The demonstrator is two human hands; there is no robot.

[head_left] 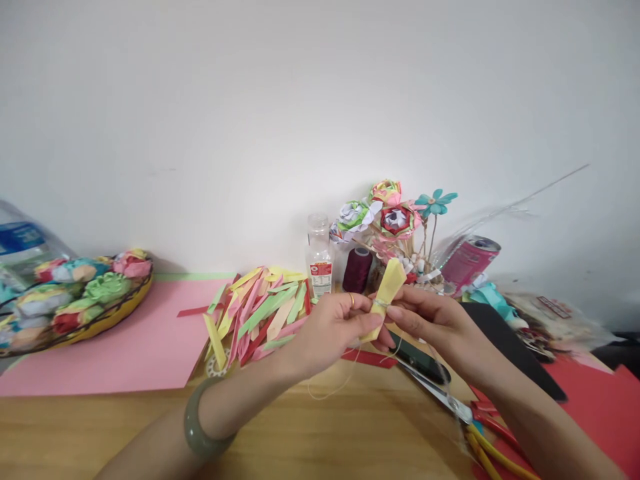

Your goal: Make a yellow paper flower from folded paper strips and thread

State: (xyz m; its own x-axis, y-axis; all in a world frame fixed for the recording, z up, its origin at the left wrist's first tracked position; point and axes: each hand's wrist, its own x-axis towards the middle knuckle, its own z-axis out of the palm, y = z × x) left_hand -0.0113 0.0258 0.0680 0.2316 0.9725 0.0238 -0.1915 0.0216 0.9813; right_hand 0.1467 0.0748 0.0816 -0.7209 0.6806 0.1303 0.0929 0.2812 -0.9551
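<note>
My left hand (345, 327) pinches the lower part of a folded yellow paper strip (391, 283), held up over the table. Around the strip's narrow middle runs a thin pale thread (380, 303). My right hand (435, 320) is closed at that middle from the other side, its thumb and fingers pressed on the paper and thread. A loose length of the thread hangs below my left hand in a loop. Scissors (435, 390) with red and yellow handles lie under my right wrist, beside a dark oblong object (420, 357).
Cut paper strips (265, 313) pile up at centre left. A basket (125, 310) of paper flowers sits on pink paper (165, 347). Behind my hands stand a glass bottle (320, 260), a dark thread spool (357, 270), paper flowers (397, 220) and a pink can (470, 263).
</note>
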